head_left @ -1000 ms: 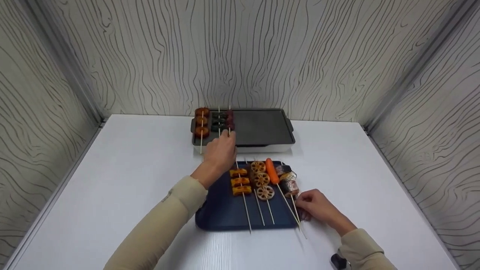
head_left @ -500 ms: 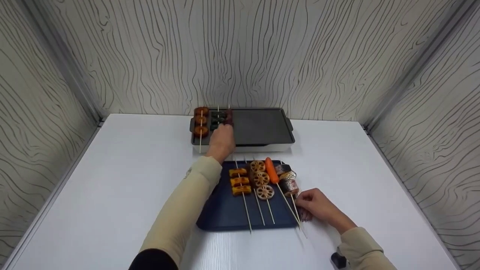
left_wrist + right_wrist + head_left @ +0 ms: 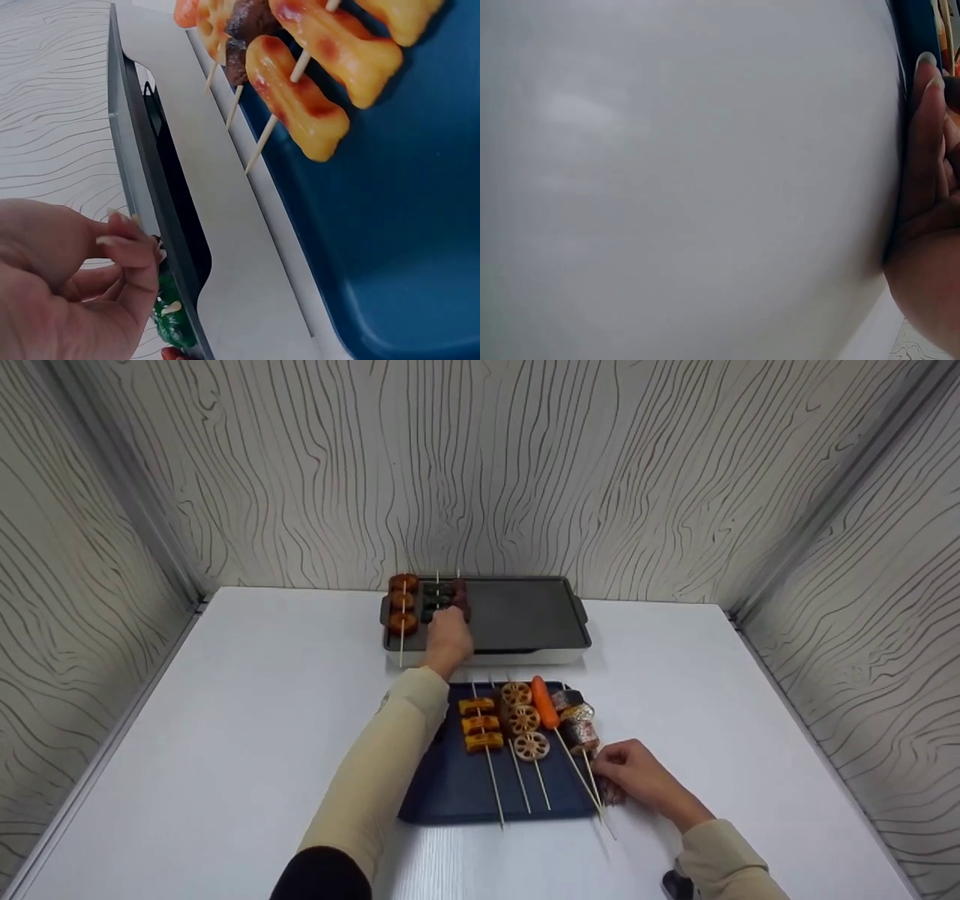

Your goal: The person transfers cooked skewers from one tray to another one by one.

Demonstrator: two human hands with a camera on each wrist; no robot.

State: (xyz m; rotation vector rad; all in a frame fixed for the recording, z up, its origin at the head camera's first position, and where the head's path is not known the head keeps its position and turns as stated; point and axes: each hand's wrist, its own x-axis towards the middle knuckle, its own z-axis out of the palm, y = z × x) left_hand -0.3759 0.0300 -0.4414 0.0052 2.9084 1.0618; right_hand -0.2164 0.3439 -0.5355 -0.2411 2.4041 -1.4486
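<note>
At the griddle (image 3: 525, 615), my left hand (image 3: 448, 631) reaches over its front edge and pinches a dark red skewer (image 3: 460, 589). Its curled fingers hide the lower part of the stick in the head view. Left of it on the plate lie a dark green skewer (image 3: 437, 594) and a skewer of round brown-orange slices (image 3: 403, 601). My right hand (image 3: 634, 772) grips the right edge of the blue tray (image 3: 442, 795), close beside a skewer of silvery-skinned rolls (image 3: 579, 731). In the right wrist view its fingers (image 3: 924, 142) lie low along the table at the tray's side.
On the tray are a skewer of yellow pieces (image 3: 481, 724), a lotus-root skewer (image 3: 523, 720), a brown skewer partly under it, and an orange sausage on a stick (image 3: 544, 701). Several sticks overhang the front rim. Patterned walls (image 3: 480, 472) enclose the white table (image 3: 285, 697).
My left hand has moved forward and up over the griddle, and the dark red skewer's lower end has shifted slightly right. My right hand stays at the tray's edge.
</note>
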